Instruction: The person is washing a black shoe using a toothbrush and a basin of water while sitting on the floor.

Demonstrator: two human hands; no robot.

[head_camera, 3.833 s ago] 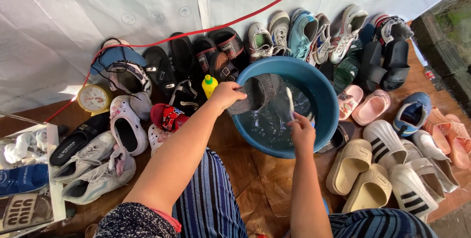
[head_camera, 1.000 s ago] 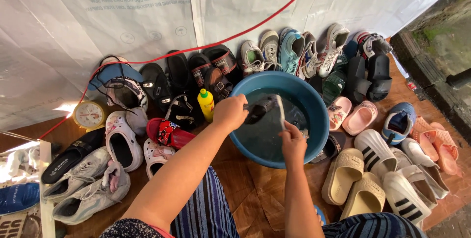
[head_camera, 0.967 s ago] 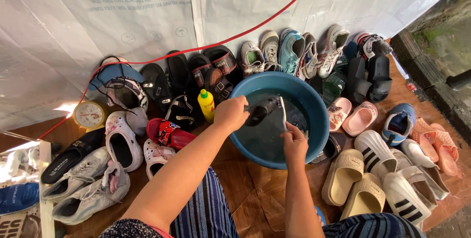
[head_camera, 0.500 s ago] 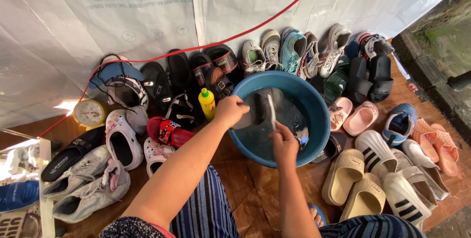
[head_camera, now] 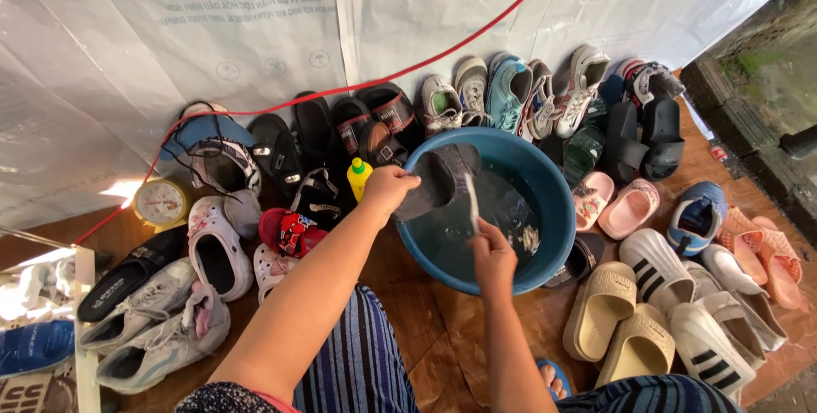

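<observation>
since half a second ago the right hand [head_camera: 494, 253] has slid its brush [head_camera: 471, 200] slightly along the shoe [head_camera: 438, 181]; the left hand [head_camera: 388, 187] stays clenched on that dark shoe, tilted over the basin [head_camera: 553, 209]. shoes crowd the basin's far and right rim; bare floor [head_camera: 425, 319] lies nearest the knees.

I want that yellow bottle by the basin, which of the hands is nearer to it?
Left. The left hand grips a dark shoe just right of the yellow bottle; the right hand holds a brush farther away, over the basin.
</observation>
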